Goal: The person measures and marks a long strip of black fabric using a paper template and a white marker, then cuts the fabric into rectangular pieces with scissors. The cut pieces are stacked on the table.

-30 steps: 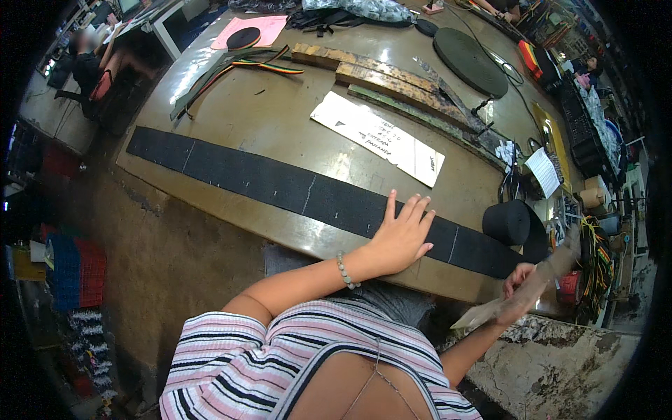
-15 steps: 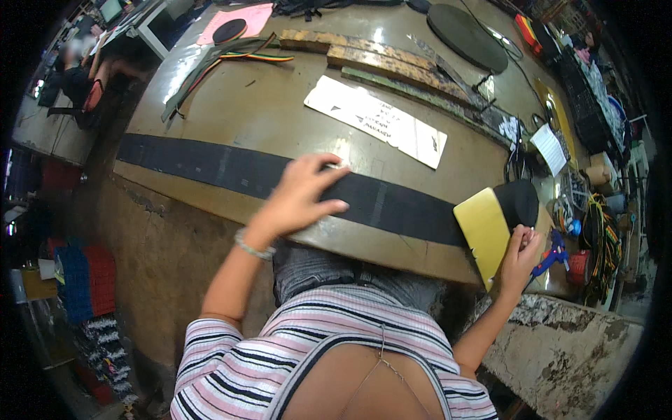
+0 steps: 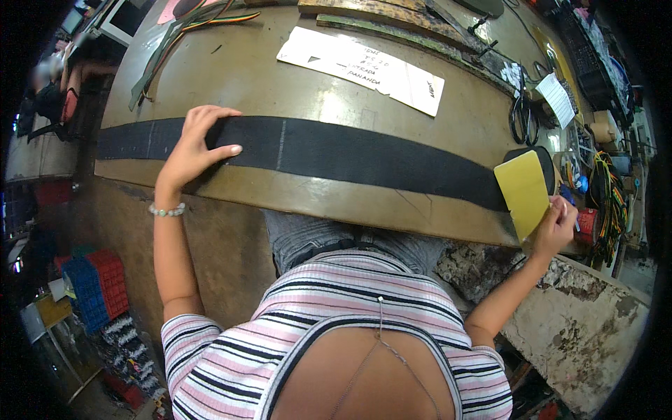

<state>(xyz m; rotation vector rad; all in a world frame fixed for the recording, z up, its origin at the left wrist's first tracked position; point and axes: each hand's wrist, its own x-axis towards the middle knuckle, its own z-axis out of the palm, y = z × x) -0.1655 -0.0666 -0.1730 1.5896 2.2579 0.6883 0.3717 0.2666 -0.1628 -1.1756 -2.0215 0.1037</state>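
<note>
A long black strap (image 3: 364, 154) with faint pale cross marks lies along the table's near edge. My left hand (image 3: 199, 143) rests on its left part, fingers curved over the far edge and thumb apart. My right hand (image 3: 556, 224), at the strap's right end, is closed on a small thin white stick (image 3: 576, 223), hard to make out. Beside those fingers a yellow card (image 3: 521, 189) lies over the strap, partly covering a black roll (image 3: 537, 155).
A white card (image 3: 357, 70), wooden bars (image 3: 378, 17), striped straps (image 3: 196, 28) and black scissors (image 3: 523, 122) are farther back. A blue tool (image 3: 581, 183), red spool (image 3: 586, 224) and cord bundle (image 3: 605, 210) lie right. A seated person (image 3: 50, 91) is at upper left; crates (image 3: 94, 287) stand lower left.
My left hand has moved far leftward along the strap. My right hand has shifted right and up, and the yellow card, earlier raised and blurred, now rests over the strap's right end.
</note>
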